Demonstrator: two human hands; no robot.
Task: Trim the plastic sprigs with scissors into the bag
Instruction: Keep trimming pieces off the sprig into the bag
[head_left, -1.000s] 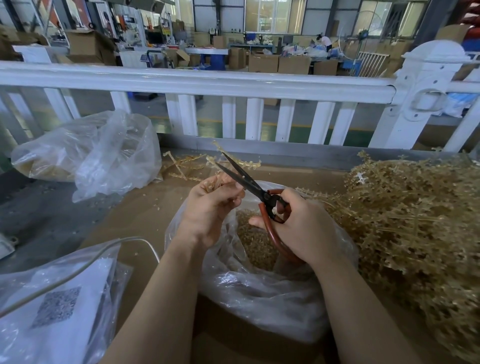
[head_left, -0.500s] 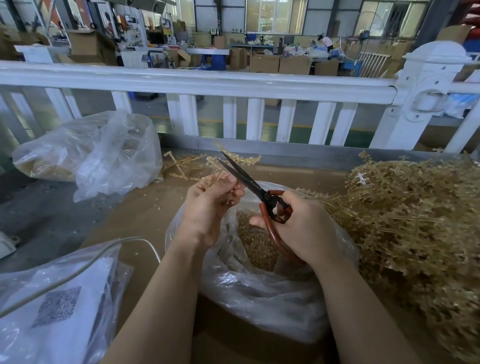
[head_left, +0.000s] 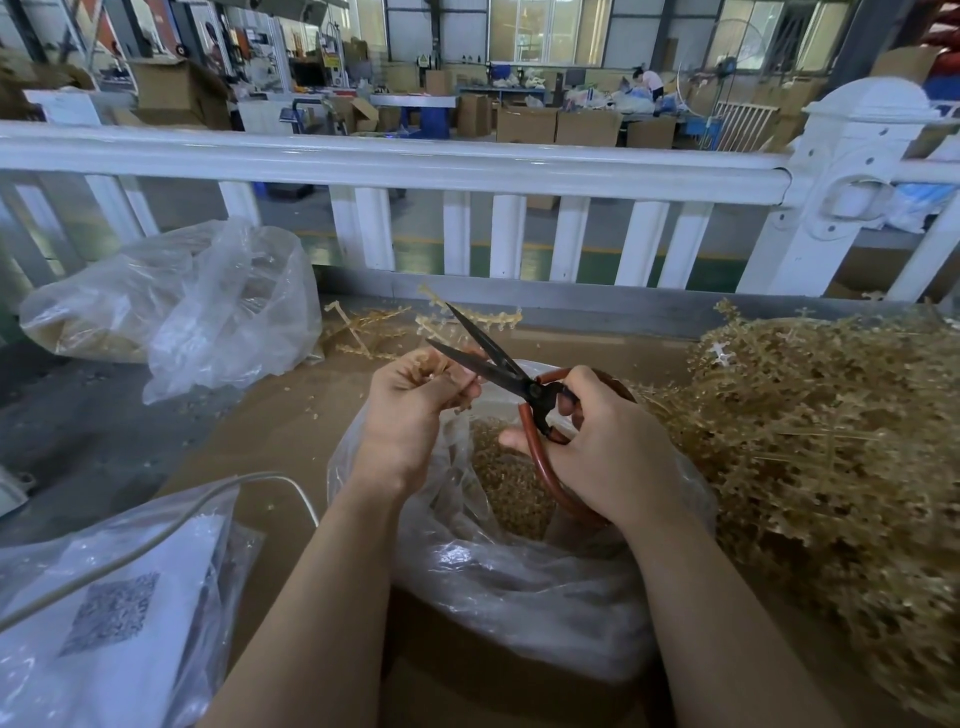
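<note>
A white railing runs across the far edge of a cardboard-covered work surface, with a warehouse floor of stacked cartons beyond it. At right, a large heap of tan plastic sprigs spreads over the surface and crowds up against the open clear bag at centre, which holds a layer of small trimmed pieces. A second clear bag (crumpled, partly filled with tan material) lies at far left by the railing, and a third bag with a printed sheet inside sits at near left, a pale cable crossing it. A few loose sprigs lie on the surface behind the hands, partly hidden by the blades. Over the bag's mouth, the person's right hand grips the red-brown handles of the scissors, whose dark blades stand apart and point up and left. The left hand, fingers curled, pinches a short sprig piece just beside the lower blade; the fingers cover most of it.
</note>
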